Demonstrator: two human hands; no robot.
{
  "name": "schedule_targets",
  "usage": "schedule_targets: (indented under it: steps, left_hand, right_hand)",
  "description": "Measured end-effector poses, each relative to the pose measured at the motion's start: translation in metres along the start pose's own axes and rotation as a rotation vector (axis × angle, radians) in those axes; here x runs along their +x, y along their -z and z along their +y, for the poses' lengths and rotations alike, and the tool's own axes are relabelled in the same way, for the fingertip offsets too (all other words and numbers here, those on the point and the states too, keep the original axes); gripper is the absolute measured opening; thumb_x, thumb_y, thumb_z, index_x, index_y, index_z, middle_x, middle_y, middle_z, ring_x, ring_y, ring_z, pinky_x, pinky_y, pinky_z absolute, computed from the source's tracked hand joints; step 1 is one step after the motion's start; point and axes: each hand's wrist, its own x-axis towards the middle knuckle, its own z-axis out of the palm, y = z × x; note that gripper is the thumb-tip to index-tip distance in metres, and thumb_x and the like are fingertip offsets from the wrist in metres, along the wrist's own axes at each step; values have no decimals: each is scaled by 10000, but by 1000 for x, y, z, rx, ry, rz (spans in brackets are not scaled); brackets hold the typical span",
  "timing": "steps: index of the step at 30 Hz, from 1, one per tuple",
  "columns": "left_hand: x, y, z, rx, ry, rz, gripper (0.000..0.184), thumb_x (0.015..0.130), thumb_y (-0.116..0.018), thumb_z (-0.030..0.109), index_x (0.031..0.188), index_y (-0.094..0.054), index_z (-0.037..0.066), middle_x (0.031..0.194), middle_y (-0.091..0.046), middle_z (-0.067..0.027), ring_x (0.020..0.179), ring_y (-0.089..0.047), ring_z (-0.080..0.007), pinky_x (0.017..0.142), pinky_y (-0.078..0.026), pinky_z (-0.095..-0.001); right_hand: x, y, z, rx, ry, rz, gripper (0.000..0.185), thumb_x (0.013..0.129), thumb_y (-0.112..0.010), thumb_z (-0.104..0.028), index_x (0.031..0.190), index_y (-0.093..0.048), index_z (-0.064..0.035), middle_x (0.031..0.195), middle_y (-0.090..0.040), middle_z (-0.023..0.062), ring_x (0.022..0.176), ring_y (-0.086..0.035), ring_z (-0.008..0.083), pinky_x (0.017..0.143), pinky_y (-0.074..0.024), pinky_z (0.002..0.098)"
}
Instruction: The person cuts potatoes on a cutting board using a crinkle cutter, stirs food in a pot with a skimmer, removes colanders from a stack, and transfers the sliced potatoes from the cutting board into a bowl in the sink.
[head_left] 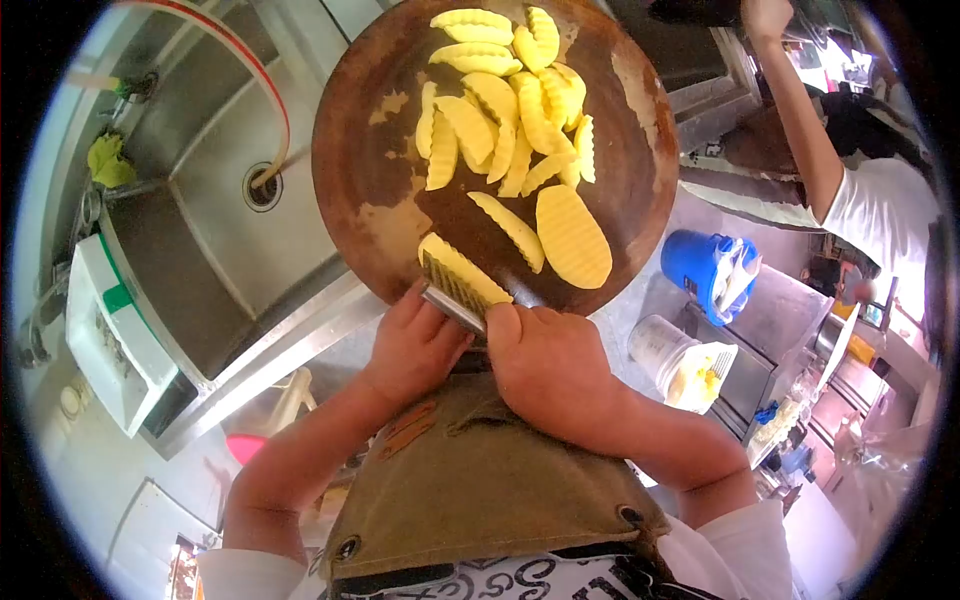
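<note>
Both hands are at the near edge of a round brown wooden board (pixel 385 215). My right hand (pixel 550 365) is closed round one end of a crinkle cutter (pixel 455 300) with a ridged metal blade. My left hand (pixel 415 340) has its fingers closed at the cutter's other end. Right beyond the blade lies a yellow potato piece (pixel 468 268), its far side showing. A large ridged potato slice (pixel 573 238) and a thin wedge (pixel 508 230) lie farther up the board. Several wavy-edged potato pieces (pixel 485 125) are heaped towards the far side.
To the left is a steel sink (pixel 215 150) with a hose (pixel 275 90) running to its drain. A white plastic container (pixel 120 345) stands by it. On the right are a blue bucket (pixel 692 268), a white tub (pixel 660 345) and another person's arm (pixel 805 130).
</note>
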Motion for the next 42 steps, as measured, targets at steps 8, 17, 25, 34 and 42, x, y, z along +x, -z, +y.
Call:
schedule_targets:
  steps: [8, 17, 25, 34, 42]
  left_hand:
    - [3, 8, 0, 279, -182, 26, 299, 726, -670, 103, 1006, -617, 11, 1084, -571, -144, 1050, -553, -353, 816, -527, -391]
    - [-11, 5, -5, 199, -158, 123, 301, 737, -674, 102, 1028, -623, 42, 1106, -571, -155, 1067, -539, -366, 904, -476, -455]
    - [-23, 2, -15, 172, -250, 248, 229, 675, -643, 51, 899, -640, 4, 1012, -592, -121, 951, -585, -309, 791, -516, -384]
    - [-9, -8, -16, 104, -189, 198, 238, 697, -626, 107, 912, -636, 5, 1026, -589, -121, 977, -569, -296, 817, -499, -372]
    - [-4, -3, -13, 109, -216, 226, 267, 700, -645, 111, 948, -639, 13, 1004, -591, -110, 934, -573, -287, 794, -486, -374]
  right_hand:
    - [17, -18, 6, -40, -134, -164, 98, 831, -492, -115, 854, -494, -20, 711, -642, 177, 621, -656, 337, 531, -512, 447]
    - [17, 11, 13, -68, -315, -48, 242, 924, -509, -258, 906, -477, -19, 654, -624, 184, 605, -631, 382, 561, -502, 468]
    - [3, 0, -20, -33, -264, -171, 211, 897, -522, -212, 882, -486, -4, 675, -617, 211, 623, -615, 404, 561, -479, 493]
    - [9, -11, -26, -17, -267, -246, 116, 875, -422, -110, 875, -452, 2, 797, -623, 239, 711, -634, 418, 601, -492, 518]
    - [8, -12, -29, -42, -224, -219, 86, 863, -436, -95, 866, -456, -12, 775, -620, 217, 687, -636, 399, 594, -505, 497]
